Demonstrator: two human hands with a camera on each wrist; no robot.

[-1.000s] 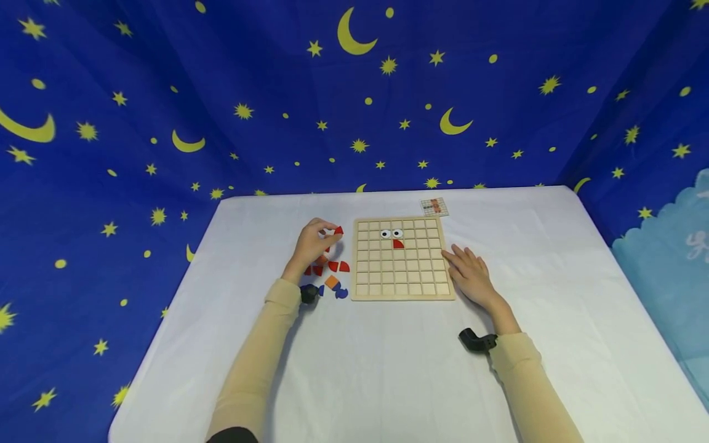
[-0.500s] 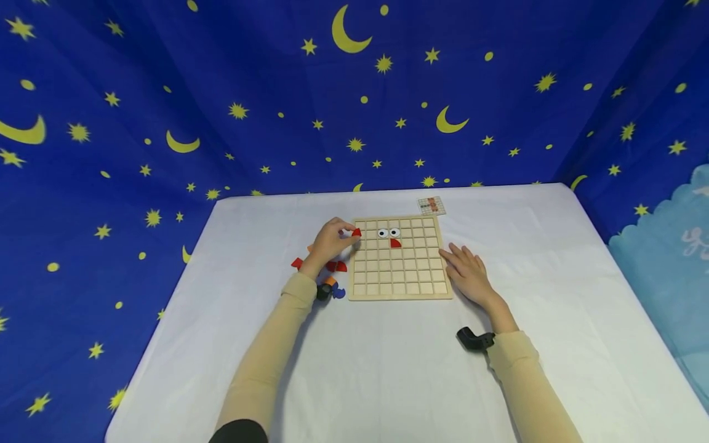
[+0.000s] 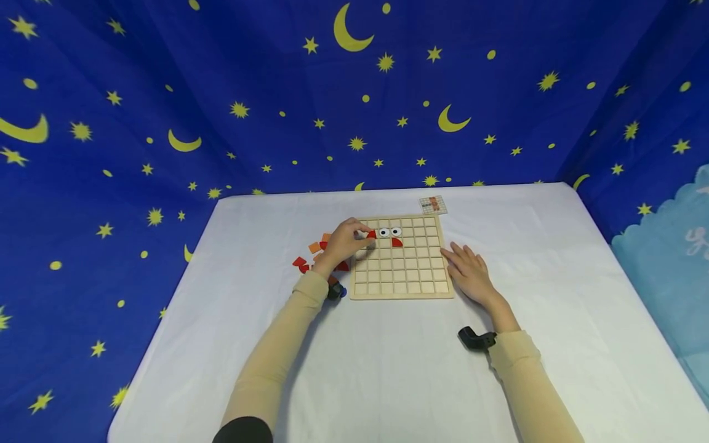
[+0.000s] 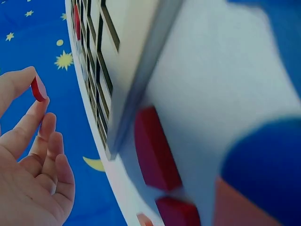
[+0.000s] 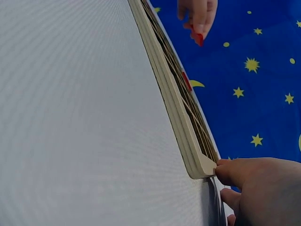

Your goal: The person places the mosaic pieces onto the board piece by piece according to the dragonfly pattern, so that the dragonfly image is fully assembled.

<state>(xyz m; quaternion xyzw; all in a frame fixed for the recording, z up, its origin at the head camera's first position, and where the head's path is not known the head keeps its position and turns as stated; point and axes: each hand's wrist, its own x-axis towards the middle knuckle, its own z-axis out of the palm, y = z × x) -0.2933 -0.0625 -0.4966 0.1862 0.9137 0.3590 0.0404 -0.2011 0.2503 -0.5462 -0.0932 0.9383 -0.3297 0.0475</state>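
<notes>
Between thumb and fingertips my left hand (image 3: 342, 241) pinches a red quarter-circle piece (image 3: 372, 234), held above the upper left of the wooden grid board (image 3: 401, 277). In the left wrist view this piece (image 4: 39, 89) is clear of the board. Two white eye pieces (image 3: 390, 232) sit side by side in upper cells. Just below the right eye lies another red quarter-circle piece (image 3: 397, 242). My right hand (image 3: 469, 274) rests at the board's right edge, its fingers extended; in the right wrist view the fingertips (image 5: 225, 170) touch the board's side.
Left of the board lie loose red pieces (image 3: 300, 262), orange pieces (image 3: 314, 248) and a blue piece (image 3: 343, 291), partly hidden by my left arm. A small patterned card (image 3: 433, 205) lies behind the board. White cloth (image 3: 410, 369) covers the table; a starry blue curtain (image 3: 310, 80) hangs behind.
Carrying the red quarter-circle piece, my left hand has moved right, from over the loose pieces to over the board's upper left. The right hand has stayed at the board's edge.
</notes>
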